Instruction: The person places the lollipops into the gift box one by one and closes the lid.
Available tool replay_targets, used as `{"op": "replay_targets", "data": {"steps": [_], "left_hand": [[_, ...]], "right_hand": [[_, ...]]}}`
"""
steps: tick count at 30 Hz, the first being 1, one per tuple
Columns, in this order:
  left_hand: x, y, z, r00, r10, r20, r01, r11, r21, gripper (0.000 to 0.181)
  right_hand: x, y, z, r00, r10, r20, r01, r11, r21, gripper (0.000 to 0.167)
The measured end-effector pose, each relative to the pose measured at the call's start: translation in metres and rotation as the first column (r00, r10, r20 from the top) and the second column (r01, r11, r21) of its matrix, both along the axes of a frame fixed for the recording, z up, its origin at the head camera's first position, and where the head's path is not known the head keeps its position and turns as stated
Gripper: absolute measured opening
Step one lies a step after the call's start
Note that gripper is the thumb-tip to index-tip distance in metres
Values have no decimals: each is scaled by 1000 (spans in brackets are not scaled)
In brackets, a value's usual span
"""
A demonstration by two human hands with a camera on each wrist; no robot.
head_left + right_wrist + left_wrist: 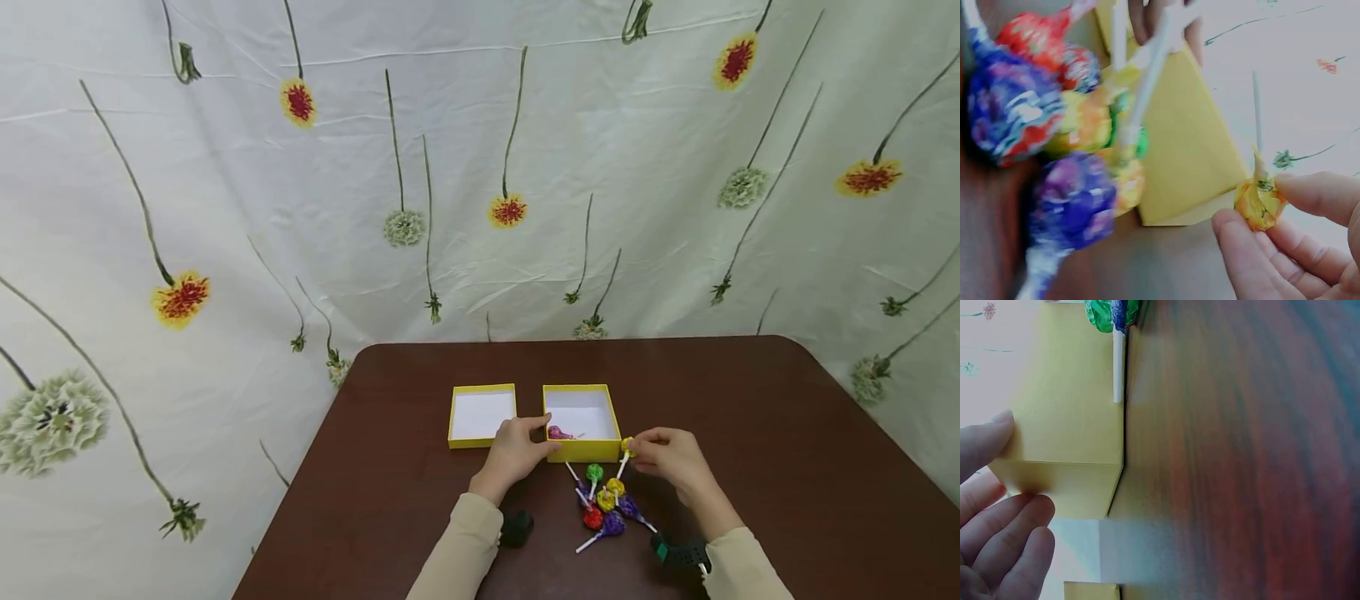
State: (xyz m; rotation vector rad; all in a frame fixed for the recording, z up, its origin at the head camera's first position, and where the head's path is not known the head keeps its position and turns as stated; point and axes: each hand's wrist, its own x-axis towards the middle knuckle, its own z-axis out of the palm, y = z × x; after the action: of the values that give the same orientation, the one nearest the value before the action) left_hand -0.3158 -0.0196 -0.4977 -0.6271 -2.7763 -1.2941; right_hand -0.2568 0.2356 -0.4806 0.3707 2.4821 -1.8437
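My left hand (pixel 513 454) holds the near left corner of an open yellow box (pixel 588 452), thumb on its front wall and fingers along its side in the left wrist view. Inside the box lies a pink-wrapped lollipop (pixel 557 432). Beside the box's near right corner, my right hand (pixel 671 458) pinches a yellow lollipop (pixel 1259 206) by its wrapped head, its stick pointing away from the fingers. In front of the box several lollipops lie heaped, among them a green one (pixel 595 472), a red one (pixel 592 517) and a purple one (pixel 613 524).
A shallow yellow lid (pixel 465 443) with a white inside lies left of the box. Both stand on a dark brown table (pixel 390 500). Behind the table hangs a white cloth (pixel 465 275) printed with flowers.
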Motion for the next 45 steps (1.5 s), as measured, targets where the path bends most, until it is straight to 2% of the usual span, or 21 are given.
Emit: {"op": "replay_targets", "data": {"steps": [7, 16, 20, 24, 35, 45], "left_hand": [[-2, -1, 0, 1000, -1, -15, 1, 1000, 9, 50], [-3, -1, -2, 1000, -7, -16, 7, 1000, 18, 50], [-5, -1, -3, 999, -6, -33, 7, 1000, 14, 50], [-5, -2, -4, 999, -10, -43, 11, 1000, 20, 49], [-3, -2, -4, 1000, -20, -5, 20, 1000, 20, 50], [-5, -1, -2, 1000, -9, -19, 9, 1000, -2, 50]], "right_hand": [[-2, -4, 16, 997, 6, -77, -10, 999, -46, 29], [-9, -8, 22, 991, 7, -133, -8, 1000, -3, 28], [-15, -11, 28, 992, 19, -124, -17, 1000, 18, 27], [-22, -13, 33, 993, 43, -107, -44, 999, -9, 28], [-32, -20, 35, 987, 105, -119, -115, 990, -82, 36], [-44, -31, 46, 981, 155, -119, -157, 988, -1, 33]]}}
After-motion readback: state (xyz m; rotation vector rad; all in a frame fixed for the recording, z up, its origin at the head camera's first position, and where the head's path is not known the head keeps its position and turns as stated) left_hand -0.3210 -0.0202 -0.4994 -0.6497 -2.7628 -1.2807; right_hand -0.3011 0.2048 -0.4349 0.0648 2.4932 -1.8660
